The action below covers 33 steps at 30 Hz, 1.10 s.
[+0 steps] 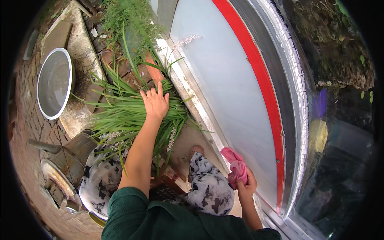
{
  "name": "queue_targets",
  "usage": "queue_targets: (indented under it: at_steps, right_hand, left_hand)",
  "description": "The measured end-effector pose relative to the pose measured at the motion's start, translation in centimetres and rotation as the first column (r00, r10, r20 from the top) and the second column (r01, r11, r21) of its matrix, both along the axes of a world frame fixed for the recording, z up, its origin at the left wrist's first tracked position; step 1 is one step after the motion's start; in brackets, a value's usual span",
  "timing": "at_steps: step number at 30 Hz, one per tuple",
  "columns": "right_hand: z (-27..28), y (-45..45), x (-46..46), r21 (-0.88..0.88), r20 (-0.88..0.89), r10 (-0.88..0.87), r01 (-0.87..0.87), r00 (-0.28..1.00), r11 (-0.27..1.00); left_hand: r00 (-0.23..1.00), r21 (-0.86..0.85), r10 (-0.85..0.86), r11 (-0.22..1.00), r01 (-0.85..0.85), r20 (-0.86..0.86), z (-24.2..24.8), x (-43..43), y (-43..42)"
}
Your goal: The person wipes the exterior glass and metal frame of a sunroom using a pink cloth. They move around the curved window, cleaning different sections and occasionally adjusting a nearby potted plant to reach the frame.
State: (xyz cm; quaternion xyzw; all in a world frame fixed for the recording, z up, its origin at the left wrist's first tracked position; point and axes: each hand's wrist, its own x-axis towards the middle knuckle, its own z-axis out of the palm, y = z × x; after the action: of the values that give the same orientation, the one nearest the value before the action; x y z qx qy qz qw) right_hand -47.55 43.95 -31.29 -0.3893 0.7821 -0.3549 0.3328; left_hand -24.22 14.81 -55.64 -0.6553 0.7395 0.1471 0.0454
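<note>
My left hand [156,103] is spread over a clump of long, strap-like green leaves [120,112]. Its fingers are apart at the base of the clump, and the leaves fan out to the left and below. Pale flower spikes [171,138] stick out among them. In my right hand [247,186] is a crumpled pink cloth [237,165], bunched between thumb and fingers. It hangs in front of a smooth white panel [228,81] with a curved-looking red band [258,72]; whether the cloth touches the panel I cannot tell.
A metal basin [55,84] stands on a stone slab [79,60] at the left. Below it is a worn metal bucket [75,150] with a wire handle. Feathery greenery [132,27] grows beyond my left hand. Dark reflective glass [336,168] lies past the panel on the right.
</note>
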Motion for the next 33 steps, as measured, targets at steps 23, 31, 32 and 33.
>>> queue_targets:
  at_steps: [23, 31, 32, 33]
  right_hand:
    - [-3.9, -5.6, 1.2, 0.008, 0.133, 0.072, -0.074, 0.988, 0.997]
    - [-7.5, -15.0, 4.3, -0.166, 0.025, 0.182, -0.175, 0.983, 0.97]
    - [-8.2, -17.3, 5.3, -0.196, -0.035, 0.217, -0.22, 0.976, 0.956]
    - [-9.0, -19.7, 6.3, -0.226, -0.099, 0.246, -0.262, 0.964, 0.938]
  left_hand:
    - [0.936, -0.22, -0.078, 0.975, 0.0, -0.343, -0.8, 0.7, 8.2]
    - [0.915, -0.269, -0.02, 0.958, -0.098, -0.403, -1.9, 2.3, 8.8]
    - [0.913, -0.27, -0.014, 0.957, -0.106, -0.408, -1.9, 2.3, 8.9]
    - [0.91, -0.273, -0.013, 0.955, -0.111, -0.415, -1.9, 2.3, 8.9]
